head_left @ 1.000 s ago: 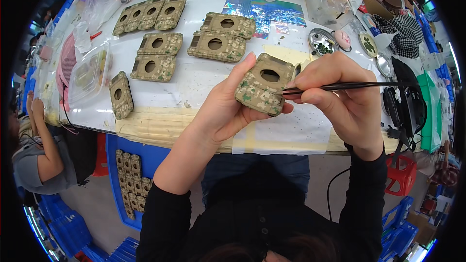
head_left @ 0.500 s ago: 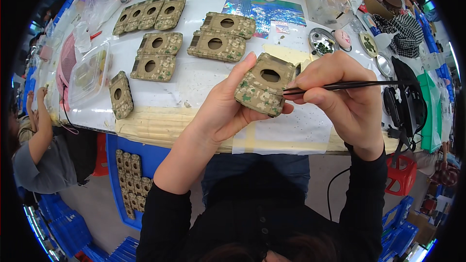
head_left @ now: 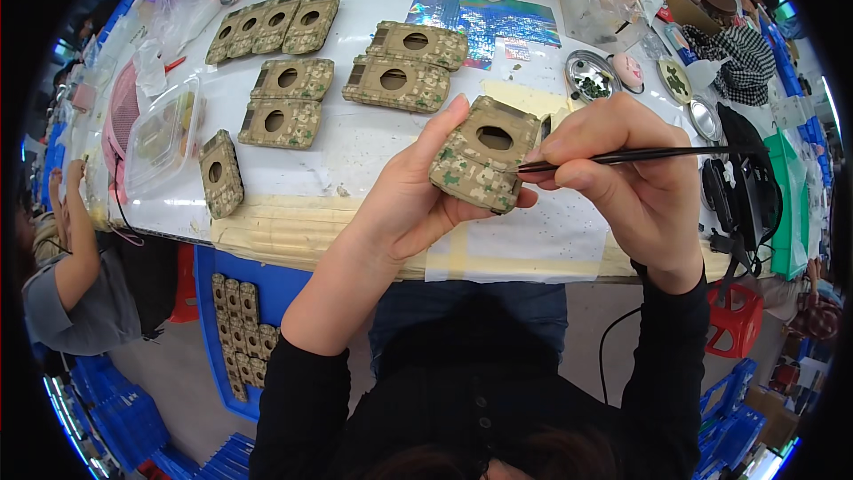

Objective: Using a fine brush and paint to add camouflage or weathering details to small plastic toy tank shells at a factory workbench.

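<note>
My left hand [head_left: 418, 187] is closed around a camouflage-patterned model tank hull [head_left: 475, 160], thumb along its left side and fingers beneath. The hull is tilted, with a round hole in its top. In my right hand [head_left: 635, 173] I pinch a pair of black tweezers [head_left: 657, 155]; their tips touch or nearly touch the hull's right edge. Whether anything is between the tips is too small to tell. Similar hulls lie to the left on the table: a pair [head_left: 395, 82], another pair [head_left: 283, 123], a row [head_left: 275, 25] and a single one [head_left: 221, 174].
Several more hulls fill a blue tray [head_left: 302, 271] below the table edge. A round metal dish [head_left: 582, 62] with dark green bits stands beyond my right hand. Shiny blue film [head_left: 480, 18] lies at the back. A person [head_left: 80, 258] sits at the left; a black bag [head_left: 746, 178] lies right.
The tweezers' two arms have come closer together at the tips. My hands and the held hull stay almost still. The person at the left has shifted their arms slightly.
</note>
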Motion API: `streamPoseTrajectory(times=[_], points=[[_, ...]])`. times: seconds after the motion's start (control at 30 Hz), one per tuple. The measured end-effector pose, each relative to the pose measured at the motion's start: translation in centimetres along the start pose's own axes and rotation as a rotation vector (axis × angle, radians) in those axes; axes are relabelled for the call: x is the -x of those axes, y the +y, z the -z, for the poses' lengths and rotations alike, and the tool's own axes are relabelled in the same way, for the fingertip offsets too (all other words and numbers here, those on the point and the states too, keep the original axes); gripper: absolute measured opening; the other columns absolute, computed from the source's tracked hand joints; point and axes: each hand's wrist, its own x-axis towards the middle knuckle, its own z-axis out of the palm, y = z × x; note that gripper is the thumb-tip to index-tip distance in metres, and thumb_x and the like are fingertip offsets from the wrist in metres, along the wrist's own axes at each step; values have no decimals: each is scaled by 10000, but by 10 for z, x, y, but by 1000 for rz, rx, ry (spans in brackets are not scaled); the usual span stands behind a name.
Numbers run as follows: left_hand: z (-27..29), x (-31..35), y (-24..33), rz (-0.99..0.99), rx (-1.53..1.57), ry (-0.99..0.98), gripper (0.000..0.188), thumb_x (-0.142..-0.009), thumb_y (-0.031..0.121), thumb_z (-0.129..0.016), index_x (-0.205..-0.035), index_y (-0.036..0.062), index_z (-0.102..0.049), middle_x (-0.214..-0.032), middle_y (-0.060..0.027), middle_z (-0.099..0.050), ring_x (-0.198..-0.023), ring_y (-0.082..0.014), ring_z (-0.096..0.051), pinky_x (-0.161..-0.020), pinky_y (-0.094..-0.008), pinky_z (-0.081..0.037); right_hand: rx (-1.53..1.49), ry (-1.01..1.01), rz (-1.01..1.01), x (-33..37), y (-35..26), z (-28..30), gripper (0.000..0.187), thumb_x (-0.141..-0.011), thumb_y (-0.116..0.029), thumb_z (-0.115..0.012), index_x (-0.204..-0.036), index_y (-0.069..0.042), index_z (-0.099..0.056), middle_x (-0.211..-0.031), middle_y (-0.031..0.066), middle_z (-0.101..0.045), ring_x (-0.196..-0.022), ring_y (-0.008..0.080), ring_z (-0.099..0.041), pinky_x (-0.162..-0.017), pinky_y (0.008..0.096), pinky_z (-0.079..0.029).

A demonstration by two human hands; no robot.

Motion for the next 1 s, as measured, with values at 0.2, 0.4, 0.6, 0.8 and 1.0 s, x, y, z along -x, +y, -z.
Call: streamPoseTrajectory(times=[0.2, 0.4, 0.6, 0.8, 1.0], points=[[0, 0, 0, 1, 7, 3, 564, -962, 477, -348, -1122, -27, -546, -910, -159, -655, -747, -305, -668, -603, -317, -575, -13, 10, -14, 0, 0, -1, 143, -847, -73, -632, -900, 56, -599, -859, 139, -600, -787, 185, -614, -652, 266, -524], [0, 1, 1, 0, 16, -15, 565, -962, 476, -346, -1125, -28, -543, -910, -162, -655, -749, -308, -668, -602, -317, -578, -35, 7, -15, 0, -1, -1, 142, -850, -63, -625, -910, 62, -596, -873, 141, -589, -801, 185, -618, -669, 266, -540], [1, 0, 0, 1, 10, -12, 568, -961, 481, -347, -1122, -26, -546, -911, -162, -654, -751, -308, -668, -601, -316, -575, -38, 12, -25, 1, -1, -1, 144, -849, -57, -625, -914, 67, -595, -876, 143, -588, -807, 189, -618, -672, 269, -543], [0, 0, 0, 1, 0, -1, 566, -960, 480, -352, -1124, -25, -546, -914, -161, -654, -752, -306, -668, -602, -315, -572, -19, 3, -20, 1, -1, -1, 145, -847, -63, -629, -909, 65, -597, -876, 142, -591, -799, 188, -616, -677, 269, -537], [-1, 1, 0, -6, 15, -19, 564, -960, 477, -354, -1133, -27, -539, -919, -162, -654, -750, -309, -668, -601, -316, -572, -3, -3, -5, 1, 0, 0, 143, -854, -66, -622, -912, 61, -591, -878, 139, -587, -795, 186, -617, -672, 268, -532]])
